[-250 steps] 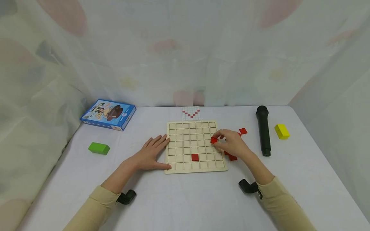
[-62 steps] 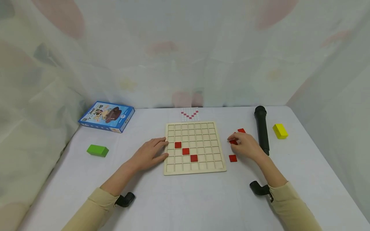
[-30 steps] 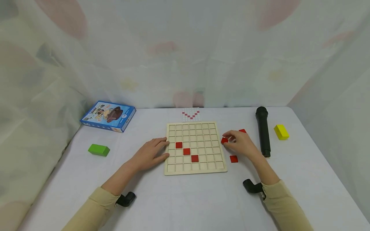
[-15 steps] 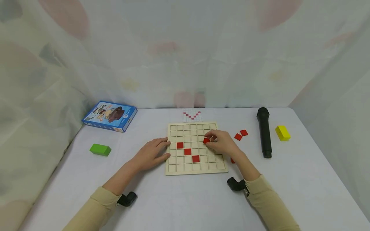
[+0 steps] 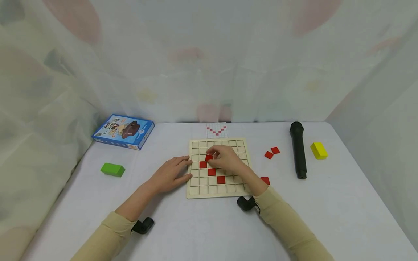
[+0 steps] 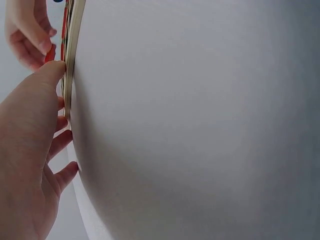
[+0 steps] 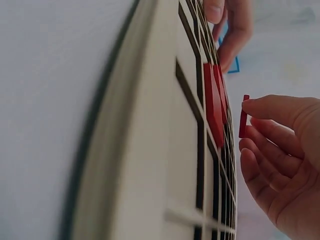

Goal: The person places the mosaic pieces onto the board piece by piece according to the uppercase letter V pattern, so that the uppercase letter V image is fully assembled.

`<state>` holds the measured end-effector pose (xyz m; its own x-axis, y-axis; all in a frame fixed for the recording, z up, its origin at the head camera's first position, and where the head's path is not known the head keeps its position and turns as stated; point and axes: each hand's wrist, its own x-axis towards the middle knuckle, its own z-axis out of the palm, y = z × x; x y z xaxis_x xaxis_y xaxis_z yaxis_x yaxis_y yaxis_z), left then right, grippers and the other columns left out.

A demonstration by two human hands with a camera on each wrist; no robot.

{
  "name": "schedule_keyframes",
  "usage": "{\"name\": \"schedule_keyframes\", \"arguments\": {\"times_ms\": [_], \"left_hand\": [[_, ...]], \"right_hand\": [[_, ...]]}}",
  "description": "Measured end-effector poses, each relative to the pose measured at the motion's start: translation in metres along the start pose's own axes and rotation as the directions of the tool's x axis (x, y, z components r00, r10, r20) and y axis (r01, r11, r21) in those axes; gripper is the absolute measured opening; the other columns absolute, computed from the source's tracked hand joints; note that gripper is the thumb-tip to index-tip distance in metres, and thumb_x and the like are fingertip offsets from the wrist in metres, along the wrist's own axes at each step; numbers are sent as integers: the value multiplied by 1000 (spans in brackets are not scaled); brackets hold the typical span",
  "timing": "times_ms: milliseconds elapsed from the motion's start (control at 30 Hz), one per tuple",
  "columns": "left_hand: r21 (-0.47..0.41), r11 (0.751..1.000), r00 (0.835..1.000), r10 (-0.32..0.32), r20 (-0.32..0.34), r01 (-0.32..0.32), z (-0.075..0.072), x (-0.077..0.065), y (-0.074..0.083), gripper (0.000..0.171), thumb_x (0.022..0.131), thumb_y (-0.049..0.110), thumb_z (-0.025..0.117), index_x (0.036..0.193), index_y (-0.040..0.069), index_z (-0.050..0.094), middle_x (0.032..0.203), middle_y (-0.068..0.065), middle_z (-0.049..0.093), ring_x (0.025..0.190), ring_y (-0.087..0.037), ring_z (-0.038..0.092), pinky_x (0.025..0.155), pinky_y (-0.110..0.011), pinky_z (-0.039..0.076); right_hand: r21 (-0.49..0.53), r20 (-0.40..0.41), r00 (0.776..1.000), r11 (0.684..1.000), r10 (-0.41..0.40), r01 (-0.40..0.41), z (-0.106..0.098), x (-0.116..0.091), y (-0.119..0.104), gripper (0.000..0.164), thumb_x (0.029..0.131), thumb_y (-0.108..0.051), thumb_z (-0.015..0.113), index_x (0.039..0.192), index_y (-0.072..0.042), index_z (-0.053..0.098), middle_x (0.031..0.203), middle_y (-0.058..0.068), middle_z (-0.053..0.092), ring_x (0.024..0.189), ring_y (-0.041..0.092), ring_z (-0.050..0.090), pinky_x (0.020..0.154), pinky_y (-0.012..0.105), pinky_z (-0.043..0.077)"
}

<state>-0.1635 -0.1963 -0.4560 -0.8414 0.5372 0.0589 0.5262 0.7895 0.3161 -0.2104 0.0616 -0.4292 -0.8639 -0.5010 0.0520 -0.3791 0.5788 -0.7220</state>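
Observation:
A pale wooden grid board (image 5: 196, 190) lies in the middle of the table. Three red square tiles sit in its cells on a diagonal, the lowest being the front tile (image 5: 221, 179). My right hand (image 5: 225, 158) pinches another red tile (image 7: 244, 116) between thumb and fingers, held above the board just behind the leftmost placed tile (image 5: 203, 165). My left hand (image 5: 168, 175) rests at the board's left edge, fingers extended, fingertips touching the rim. Behind the board lies a small pattern card (image 5: 217, 130) with red squares in a V.
Two loose red tiles (image 5: 275, 150) lie right of the board, and a single tile (image 5: 265, 180) lies nearer the front. Farther right are a black microphone (image 5: 298, 150) and a yellow block (image 5: 319, 150). A blue box (image 5: 124, 131) and a green block (image 5: 112, 169) are at left.
Since the first frame, two more tiles have come to lie in the grid. My right hand has picked up a tile at the right and carried it left over the board; my left hand stays put.

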Motion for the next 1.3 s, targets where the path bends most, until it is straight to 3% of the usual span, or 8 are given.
{"name": "schedule_keyframes", "arguments": {"times_ms": [300,600,1000,1300], "left_hand": [[-12,1000,999,24,-35,-24,0,0,-1,54,95,44,60,135,8,54,146,-11,46,134,-31,43,110,-50,34],[-22,999,999,24,-35,-24,1,0,-2,53,95,45,61,133,8,55,145,-11,47,133,-30,44,109,-50,35],[-16,999,998,36,-45,-37,0,0,-2,52,94,44,61,131,8,56,144,-12,48,132,-31,45,108,-49,36],[-15,1000,1000,3,-20,-3,2,0,-3,51,94,46,61,132,12,56,146,-10,47,133,-29,44,109,-47,36]], "right_hand": [[-51,36,999,998,-22,24,20,24,-13,28,87,-11,73,114,-9,69,99,0,67,85,12,57,72,23,49],[-67,57,998,997,-32,36,31,35,-20,26,88,-8,71,114,-7,69,102,5,67,88,16,57,75,24,48],[-13,40,998,998,-53,53,29,25,-18,27,90,-7,66,116,-8,69,106,5,68,89,16,59,79,26,50],[43,-35,999,999,28,-26,6,6,-6,23,94,-16,64,115,-12,71,115,1,67,101,17,61,86,33,52]]}}
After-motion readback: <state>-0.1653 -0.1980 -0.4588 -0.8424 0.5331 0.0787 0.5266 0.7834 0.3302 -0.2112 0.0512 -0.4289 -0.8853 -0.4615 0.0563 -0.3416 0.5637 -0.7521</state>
